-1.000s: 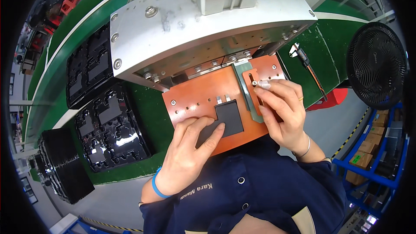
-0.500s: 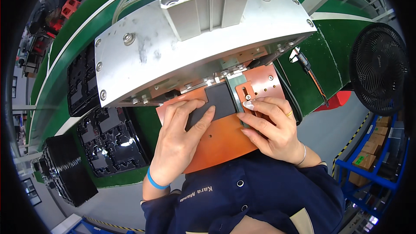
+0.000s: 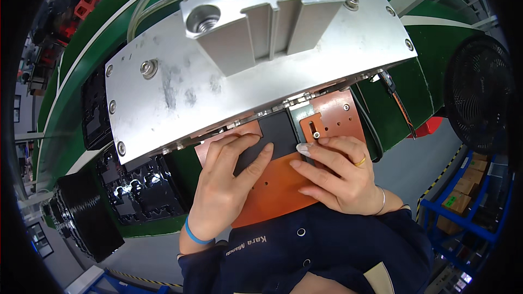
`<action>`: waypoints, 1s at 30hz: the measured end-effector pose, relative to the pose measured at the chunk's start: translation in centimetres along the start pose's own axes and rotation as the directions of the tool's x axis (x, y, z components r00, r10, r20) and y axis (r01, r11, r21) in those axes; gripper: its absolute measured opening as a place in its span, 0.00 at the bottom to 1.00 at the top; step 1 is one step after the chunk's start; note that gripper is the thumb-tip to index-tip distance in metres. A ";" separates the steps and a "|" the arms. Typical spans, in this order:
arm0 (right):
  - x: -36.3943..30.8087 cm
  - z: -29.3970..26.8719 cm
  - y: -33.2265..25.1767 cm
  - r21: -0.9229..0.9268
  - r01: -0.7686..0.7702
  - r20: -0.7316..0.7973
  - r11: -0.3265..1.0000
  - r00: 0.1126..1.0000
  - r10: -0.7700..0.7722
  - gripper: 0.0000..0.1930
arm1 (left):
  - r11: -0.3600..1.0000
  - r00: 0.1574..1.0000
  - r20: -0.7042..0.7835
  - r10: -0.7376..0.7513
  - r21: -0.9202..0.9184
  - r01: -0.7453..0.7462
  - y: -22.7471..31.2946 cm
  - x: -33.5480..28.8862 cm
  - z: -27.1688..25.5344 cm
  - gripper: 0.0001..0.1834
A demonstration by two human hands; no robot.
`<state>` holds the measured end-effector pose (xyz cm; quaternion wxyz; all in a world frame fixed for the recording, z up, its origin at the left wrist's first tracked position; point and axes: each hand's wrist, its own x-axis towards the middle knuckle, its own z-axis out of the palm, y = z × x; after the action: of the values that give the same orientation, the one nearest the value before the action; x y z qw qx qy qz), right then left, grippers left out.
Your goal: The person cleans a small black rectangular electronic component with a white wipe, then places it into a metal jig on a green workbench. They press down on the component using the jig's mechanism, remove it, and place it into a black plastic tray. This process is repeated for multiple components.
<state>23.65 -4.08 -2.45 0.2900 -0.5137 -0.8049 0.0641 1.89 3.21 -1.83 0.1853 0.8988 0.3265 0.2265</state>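
A flat dark grey plate [image 3: 278, 135] lies on an orange-brown fixture base [image 3: 280, 188], its far end close under the silver press head. My left hand [image 3: 226, 177] grips its left part, fingers bent over the far side and thumb lying on top. My right hand [image 3: 340, 177] is at the plate's right edge, fingers apart. One of its fingertips, with a whitish covering, touches that edge beside a metal strip. Just beyond these fingers sits a small slotted orange block [image 3: 311, 125] with a screw. The plate's left end is partly hidden by my left hand.
The silver press head [image 3: 185, 76] with a cylinder block [image 3: 267, 21] overhangs the fixture. Black trays [image 3: 144, 193] with shaped pockets lie on the left, near a stack of black trays [image 3: 81, 215]. A caliper [image 3: 397, 98] and a black fan [image 3: 479, 92] are at right.
The view has shifted, so the press head looks larger and covers more of the fixture's far side. My right fingertips have moved slightly left along the plate's edge; my left hand keeps its hold.
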 end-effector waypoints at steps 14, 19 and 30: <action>-0.9 0.9 0.5 0.050 -0.049 -0.266 0.998 0.962 0.060 0.13 | 1.000 1.000 0.023 -0.016 -0.024 0.016 0.0 0.1 -0.2 0.27; -1.1 1.0 0.2 -0.012 -0.137 -0.293 0.990 0.947 0.128 0.13 | 1.000 1.000 0.017 0.012 -0.016 -0.012 -0.1 0.3 -0.2 0.28; 0.5 0.6 -0.6 -0.152 -0.086 0.036 0.985 0.995 0.092 0.22 | 1.000 1.000 0.021 -0.007 -0.026 0.008 0.0 0.2 -0.2 0.29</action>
<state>22.69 -3.83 -2.45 0.2299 -0.5682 -0.7897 0.0271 1.92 3.38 -1.59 0.2011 0.8974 0.3249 0.2204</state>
